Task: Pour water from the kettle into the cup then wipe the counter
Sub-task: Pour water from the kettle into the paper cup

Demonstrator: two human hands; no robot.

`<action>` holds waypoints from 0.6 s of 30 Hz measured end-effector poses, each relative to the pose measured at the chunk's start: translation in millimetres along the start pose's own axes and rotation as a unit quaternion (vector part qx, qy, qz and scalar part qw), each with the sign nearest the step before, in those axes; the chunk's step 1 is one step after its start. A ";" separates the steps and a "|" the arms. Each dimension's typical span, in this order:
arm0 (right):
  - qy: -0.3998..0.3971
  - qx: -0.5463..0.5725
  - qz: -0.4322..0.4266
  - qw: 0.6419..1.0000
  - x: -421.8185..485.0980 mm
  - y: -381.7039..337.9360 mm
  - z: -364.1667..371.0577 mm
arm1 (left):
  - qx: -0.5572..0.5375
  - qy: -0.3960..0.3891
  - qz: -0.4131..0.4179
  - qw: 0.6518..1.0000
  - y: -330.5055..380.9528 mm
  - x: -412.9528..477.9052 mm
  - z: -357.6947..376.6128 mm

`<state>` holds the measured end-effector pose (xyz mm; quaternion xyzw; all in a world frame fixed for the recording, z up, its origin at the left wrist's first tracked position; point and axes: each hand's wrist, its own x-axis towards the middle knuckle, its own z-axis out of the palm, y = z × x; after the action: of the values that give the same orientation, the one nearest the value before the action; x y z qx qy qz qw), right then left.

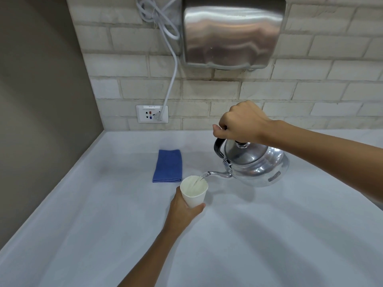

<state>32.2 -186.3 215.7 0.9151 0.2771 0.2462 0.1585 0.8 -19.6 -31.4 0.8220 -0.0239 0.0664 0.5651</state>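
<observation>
kettle (pixel 257 164) shiny, rounded; cup (pixel 194 191) papery.

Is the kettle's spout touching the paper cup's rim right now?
Apart. The head view shows the spout tip hanging just above the paper cup, with a thin stream of water crossing the gap.

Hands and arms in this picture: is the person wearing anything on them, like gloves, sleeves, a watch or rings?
Nothing shows. The left hand and right hand are bare: no gloves, no rings visible. Both forearms are uncovered as far as the picture's edge, with no sleeve, watch or band.
</observation>
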 end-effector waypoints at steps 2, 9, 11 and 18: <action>0.001 -0.001 -0.002 1.000 0.2 0.0 -0.9 | -0.001 0.000 0.002 1.000 -0.5 0.2 0.3; 0.005 -0.001 -0.008 1.000 0.6 -1.8 -4.4 | 0.003 -0.001 0.002 1.000 -2.3 1.2 1.2; 0.006 -0.001 -0.007 1.000 0.7 -1.8 -5.2 | 0.003 -0.001 0.001 1.000 -2.7 1.5 1.0; 0.009 -0.010 -0.012 1.000 1.9 -1.8 -8.5 | 0.002 -0.003 0.003 1.000 -3.7 1.8 0.8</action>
<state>28.3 -182.4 222.6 0.9078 0.2870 0.2555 0.1684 3.1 -19.0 -34.9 0.8232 -0.0276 0.0658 0.5632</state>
